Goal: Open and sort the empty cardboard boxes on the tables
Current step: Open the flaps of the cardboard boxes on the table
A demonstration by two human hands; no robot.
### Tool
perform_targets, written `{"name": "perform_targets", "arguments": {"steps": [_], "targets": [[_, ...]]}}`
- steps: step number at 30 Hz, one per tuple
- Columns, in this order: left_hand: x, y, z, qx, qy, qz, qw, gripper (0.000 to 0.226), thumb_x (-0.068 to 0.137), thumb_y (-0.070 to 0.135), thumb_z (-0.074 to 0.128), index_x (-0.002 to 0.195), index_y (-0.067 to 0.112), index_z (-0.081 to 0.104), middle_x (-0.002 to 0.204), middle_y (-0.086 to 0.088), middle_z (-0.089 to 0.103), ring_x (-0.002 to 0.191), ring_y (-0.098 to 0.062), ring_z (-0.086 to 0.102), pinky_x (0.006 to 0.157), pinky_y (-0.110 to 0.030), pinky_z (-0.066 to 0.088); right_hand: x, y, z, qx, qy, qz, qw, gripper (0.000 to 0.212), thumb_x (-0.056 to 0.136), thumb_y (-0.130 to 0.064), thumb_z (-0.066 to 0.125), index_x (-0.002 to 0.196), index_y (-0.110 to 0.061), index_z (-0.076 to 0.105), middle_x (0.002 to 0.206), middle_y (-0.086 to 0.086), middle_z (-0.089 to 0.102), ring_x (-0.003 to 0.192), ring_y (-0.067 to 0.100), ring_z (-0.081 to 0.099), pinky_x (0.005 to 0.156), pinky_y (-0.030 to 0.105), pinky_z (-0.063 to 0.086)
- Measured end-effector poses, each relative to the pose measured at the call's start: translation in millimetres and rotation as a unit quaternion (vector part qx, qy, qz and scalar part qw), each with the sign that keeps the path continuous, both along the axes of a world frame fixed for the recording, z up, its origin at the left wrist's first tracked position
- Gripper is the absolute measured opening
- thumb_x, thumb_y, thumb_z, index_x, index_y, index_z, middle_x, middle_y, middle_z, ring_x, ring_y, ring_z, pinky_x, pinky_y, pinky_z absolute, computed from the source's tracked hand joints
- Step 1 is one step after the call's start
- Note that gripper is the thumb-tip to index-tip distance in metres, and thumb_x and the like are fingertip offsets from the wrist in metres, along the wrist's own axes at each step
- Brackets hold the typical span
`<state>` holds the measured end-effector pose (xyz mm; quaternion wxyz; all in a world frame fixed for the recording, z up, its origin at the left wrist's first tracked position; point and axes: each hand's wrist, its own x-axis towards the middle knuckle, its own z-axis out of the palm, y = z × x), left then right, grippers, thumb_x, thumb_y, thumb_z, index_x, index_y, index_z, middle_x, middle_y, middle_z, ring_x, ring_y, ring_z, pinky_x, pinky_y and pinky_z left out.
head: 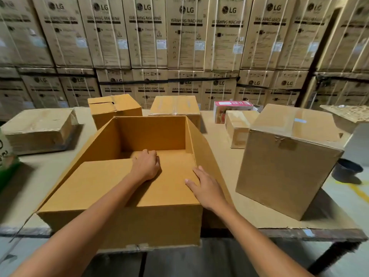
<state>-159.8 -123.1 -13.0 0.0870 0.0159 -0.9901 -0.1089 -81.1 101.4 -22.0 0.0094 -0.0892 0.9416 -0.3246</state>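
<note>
An open cardboard box [151,136] sits at the centre of the frame on the near edge of the surface [225,156], its top flaps folded down inside. Your left hand [146,165] reaches into it, fingers curled over the far edge of one inner flap. Your right hand [206,187] lies flat with fingers straight against the box's right rim, the thumb on the flap.

Just to the right stands a tall sealed box [289,162], taped along its top. Behind it, at centre right, a small brown box [238,128] sits in front of a pink-and-white printed carton [229,107]. Directly behind the open box are a carton with a partly lifted top [114,108] and a taped box [175,105]. A flat, low box [40,128] lies at the left of the frame.

A dark bucket [348,170] rests on the floor at the right edge. Stacked LG washing machine cartons [185,37] fill the whole upper frame.
</note>
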Motion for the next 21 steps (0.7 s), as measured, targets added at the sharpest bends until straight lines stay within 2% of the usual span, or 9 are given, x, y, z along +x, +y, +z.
{"name": "perform_targets", "arguments": {"steps": [2, 5, 7, 8, 10, 13, 15, 18, 21], "targets": [[1, 1, 5, -0.009, 0.013, 0.008, 1.000, 0.032, 0.103, 0.031, 0.036, 0.120, 0.014, 0.056, 0.121, -0.014, 0.055, 0.111, -0.030, 0.051, 0.103, -0.050, 0.041, -4, 0, -5, -0.038, -0.019, 0.002, 0.999, 0.072, 0.098, -0.058, 0.047, 0.158, -0.031, 0.019, 0.165, -0.005, 0.020, 0.148, 0.023, 0.029, 0.117, 0.044, 0.033], [5, 0, 24, -0.020, 0.041, 0.004, 0.999, 0.027, 0.101, 0.025, 0.043, 0.123, 0.013, 0.055, 0.120, -0.013, 0.053, 0.110, -0.028, 0.049, 0.102, -0.047, 0.042, -8, 0, -6, -0.059, -0.033, 0.001, 0.998, 0.084, 0.091, -0.070, 0.044, 0.158, -0.035, 0.006, 0.159, -0.005, 0.034, 0.142, 0.025, 0.038, 0.109, 0.051, 0.043], [10, -3, 44, -0.030, 0.051, -0.008, 0.998, 0.027, 0.101, 0.023, 0.047, 0.126, 0.015, 0.054, 0.120, -0.011, 0.053, 0.110, -0.026, 0.048, 0.102, -0.045, 0.042, -7, -1, -2, -0.068, -0.039, -0.014, 0.997, 0.088, 0.088, -0.075, 0.044, 0.157, -0.033, 0.010, 0.158, -0.001, 0.035, 0.143, 0.028, 0.038, 0.109, 0.054, 0.042], [14, -6, 56, -0.030, 0.053, -0.017, 0.998, 0.028, 0.101, 0.023, 0.049, 0.127, 0.016, 0.054, 0.120, -0.009, 0.053, 0.110, -0.024, 0.049, 0.100, -0.043, 0.042, -4, -2, 2, -0.076, -0.026, -0.015, 0.997, 0.084, 0.089, -0.072, 0.047, 0.156, -0.030, 0.017, 0.156, 0.000, 0.037, 0.144, 0.029, 0.037, 0.110, 0.056, 0.040], [24, -12, 81, -0.022, 0.066, -0.044, 0.997, 0.027, 0.100, 0.024, 0.053, 0.126, 0.018, 0.058, 0.118, -0.006, 0.056, 0.108, -0.021, 0.050, 0.095, -0.040, 0.044, 4, -4, 21, -0.116, 0.024, -0.012, 0.993, 0.068, 0.093, -0.051, 0.061, 0.149, -0.024, 0.035, 0.149, 0.000, 0.047, 0.139, 0.027, 0.043, 0.110, 0.052, 0.041], [52, -25, 124, 0.025, 0.097, -0.104, 0.990, 0.025, 0.094, 0.019, 0.065, 0.119, 0.015, 0.065, 0.114, -0.005, 0.062, 0.101, -0.018, 0.057, 0.084, -0.032, 0.052, 12, -5, 60, -0.183, 0.081, -0.028, 0.979, 0.071, 0.091, -0.027, 0.071, 0.152, -0.021, 0.035, 0.146, 0.002, 0.052, 0.134, 0.025, 0.050, 0.105, 0.040, 0.046], [75, -32, 150, 0.037, 0.096, -0.136, 0.985, 0.027, 0.090, 0.016, 0.070, 0.116, 0.013, 0.066, 0.112, -0.004, 0.064, 0.096, -0.018, 0.060, 0.080, -0.030, 0.054, 19, -9, 93, -0.197, 0.126, -0.027, 0.972, 0.076, 0.089, -0.022, 0.073, 0.154, -0.020, 0.033, 0.148, 0.005, 0.050, 0.136, 0.024, 0.048, 0.103, 0.038, 0.046], [109, -48, 179, -0.023, 0.066, -0.137, 0.988, 0.029, 0.087, 0.018, 0.073, 0.115, 0.015, 0.066, 0.107, 0.002, 0.065, 0.091, -0.014, 0.061, 0.076, -0.029, 0.055, 32, -19, 138, -0.207, 0.175, -0.021, 0.962, 0.075, 0.087, -0.019, 0.074, 0.152, -0.025, 0.037, 0.141, 0.003, 0.056, 0.129, 0.024, 0.053, 0.096, 0.034, 0.050], [141, -68, 193, -0.098, 0.046, -0.109, 0.988, 0.028, 0.086, 0.024, 0.075, 0.111, 0.015, 0.069, 0.102, -0.002, 0.070, 0.089, -0.017, 0.065, 0.077, -0.034, 0.058, 53, -27, 169, -0.163, 0.215, -0.017, 0.963, 0.054, 0.089, -0.017, 0.071, 0.139, -0.026, 0.053, 0.120, 0.002, 0.066, 0.110, 0.021, 0.061, 0.086, 0.034, 0.056]]}}
